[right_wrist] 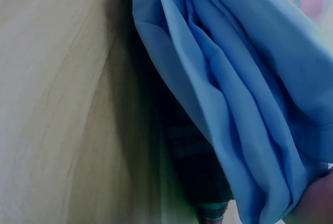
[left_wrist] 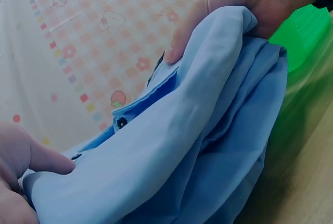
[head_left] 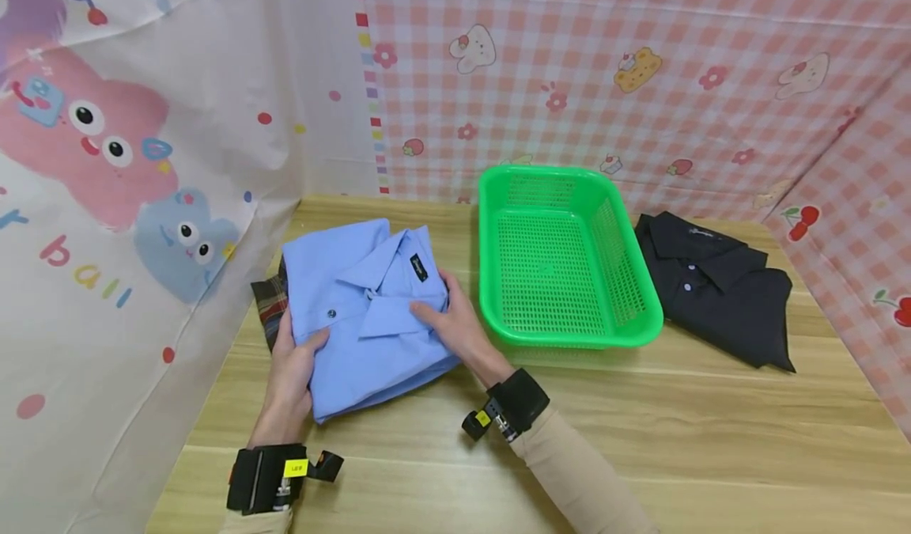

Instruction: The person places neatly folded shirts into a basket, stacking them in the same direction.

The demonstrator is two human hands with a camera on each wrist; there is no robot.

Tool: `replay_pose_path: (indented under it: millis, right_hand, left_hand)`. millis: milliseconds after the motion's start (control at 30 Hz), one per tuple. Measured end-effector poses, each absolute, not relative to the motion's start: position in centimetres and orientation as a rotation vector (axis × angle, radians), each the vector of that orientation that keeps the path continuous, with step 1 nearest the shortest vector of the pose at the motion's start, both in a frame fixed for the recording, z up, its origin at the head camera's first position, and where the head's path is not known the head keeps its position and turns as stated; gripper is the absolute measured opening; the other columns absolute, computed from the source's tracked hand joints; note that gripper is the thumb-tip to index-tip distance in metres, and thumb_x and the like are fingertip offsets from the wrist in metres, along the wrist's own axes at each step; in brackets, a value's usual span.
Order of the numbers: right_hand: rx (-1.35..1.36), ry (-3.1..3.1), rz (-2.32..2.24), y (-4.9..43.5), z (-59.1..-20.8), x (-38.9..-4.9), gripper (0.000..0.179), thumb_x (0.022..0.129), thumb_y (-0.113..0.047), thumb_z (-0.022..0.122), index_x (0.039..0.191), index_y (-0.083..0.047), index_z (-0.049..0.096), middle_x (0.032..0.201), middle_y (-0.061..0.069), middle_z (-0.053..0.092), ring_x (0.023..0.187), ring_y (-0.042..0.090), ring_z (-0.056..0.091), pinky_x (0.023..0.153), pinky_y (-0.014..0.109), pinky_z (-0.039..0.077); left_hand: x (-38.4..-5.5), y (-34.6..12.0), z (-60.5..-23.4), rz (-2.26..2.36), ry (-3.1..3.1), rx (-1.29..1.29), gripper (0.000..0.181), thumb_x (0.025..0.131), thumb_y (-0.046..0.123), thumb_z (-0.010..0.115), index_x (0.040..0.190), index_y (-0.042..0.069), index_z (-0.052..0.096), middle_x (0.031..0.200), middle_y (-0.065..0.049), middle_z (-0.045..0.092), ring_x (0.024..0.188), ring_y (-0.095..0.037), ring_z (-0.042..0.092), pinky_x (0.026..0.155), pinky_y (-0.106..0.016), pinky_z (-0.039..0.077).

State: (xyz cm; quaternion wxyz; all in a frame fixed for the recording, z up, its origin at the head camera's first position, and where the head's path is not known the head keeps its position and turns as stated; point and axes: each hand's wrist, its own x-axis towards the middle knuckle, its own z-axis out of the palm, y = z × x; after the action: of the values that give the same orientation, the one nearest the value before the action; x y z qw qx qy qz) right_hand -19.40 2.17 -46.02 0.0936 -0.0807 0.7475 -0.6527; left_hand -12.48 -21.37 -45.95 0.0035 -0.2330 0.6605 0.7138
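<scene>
Pinched at its sides between the left hand (head_left: 290,364) and the right hand (head_left: 457,322), the blue shirt (head_left: 387,332), over a plaid shirt (head_left: 269,301) peeking out beyond the left grip, could slump unfolded because it droops loosely below both grips.

1. Spells "ball" in several colours on the white wall sheet (head_left: 213,123), left of the left hand (head_left: 290,364).
2. Shows unreadable script on the black label (head_left: 418,268) of the blue shirt (head_left: 356,356), beside the right hand (head_left: 455,320).
3. Carries illegible white script on the dark shirt (head_left: 726,301), right of the grip.
4. Bears blurred print on the yellow tag (head_left: 296,468) below the left hand.
</scene>
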Motion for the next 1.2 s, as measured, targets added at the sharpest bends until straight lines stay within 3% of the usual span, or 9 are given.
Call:
replay_pose_path:
  millis: [567,1200]
  right_hand:
    - [-0.408,2.259,-2.024,3.2,-42.6,-18.1,0.075,0.096,-0.018,0.072,0.16,-0.008,0.032,0.154,0.015,0.047,0.14,0.03,0.048,0.119,0.047,0.036]
    - [-0.551,2.155,-2.189,6.0,-38.3,-17.1,0.074,0.097,-0.011,0.071,0.16,-0.013,0.033,0.132,0.014,0.061,0.109,0.026,0.065,0.095,0.04,0.055]
  left_hand:
    - [-12.4,-20.3,-43.0,2.269,2.126,-0.595,0.077,0.107,0.011,0.048,0.167,0.037,0.006,0.174,0.002,0.007,0.158,-0.023,0.011,0.129,-0.043,0.01]
    - [-11.3,-18.1,-38.1,2.389,2.193,-0.403,0.077,0.105,0.006,0.051,0.166,0.035,0.016,0.169,0.001,0.02,0.151,-0.021,0.023,0.126,-0.041,0.018]
